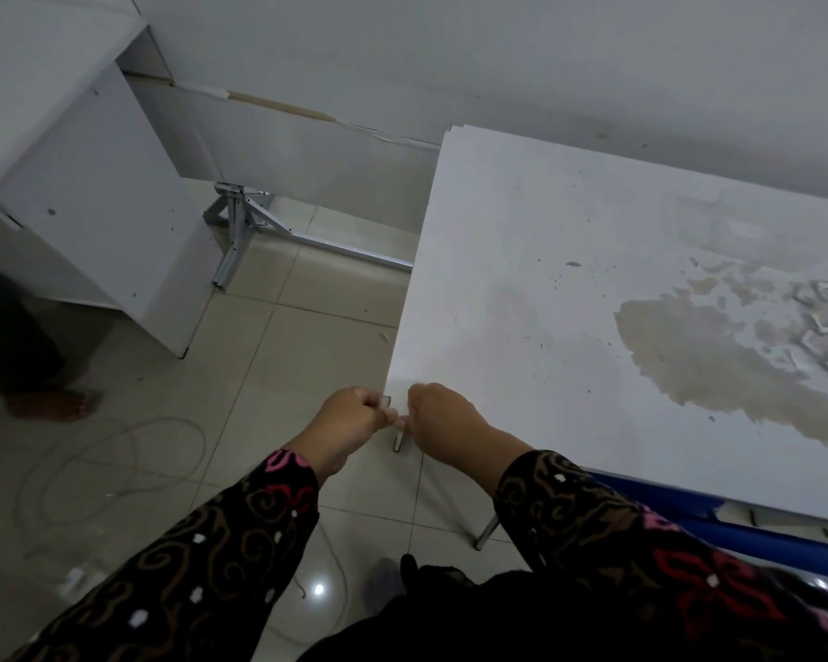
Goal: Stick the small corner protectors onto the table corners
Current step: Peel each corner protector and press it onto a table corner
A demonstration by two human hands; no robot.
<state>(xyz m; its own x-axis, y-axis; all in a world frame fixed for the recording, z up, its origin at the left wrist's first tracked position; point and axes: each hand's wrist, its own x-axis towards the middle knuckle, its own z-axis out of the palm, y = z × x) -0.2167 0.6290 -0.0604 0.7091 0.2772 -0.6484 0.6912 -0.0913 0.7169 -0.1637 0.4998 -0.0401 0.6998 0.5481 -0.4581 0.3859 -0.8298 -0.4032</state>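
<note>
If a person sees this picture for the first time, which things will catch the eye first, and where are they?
First come the two hands, the left hand and the right hand, meeting at the near left corner of the white table, with a small corner protector pinched at that corner. Next is the big brown patch where the table's surface has peeled, on its right side. A folding metal stand lies on the tiled floor behind.

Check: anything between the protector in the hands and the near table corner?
Nothing visible. Both the left hand and right hand pinch the small corner protector right at the white table near-left corner. The contact itself is hidden by fingers.
</note>
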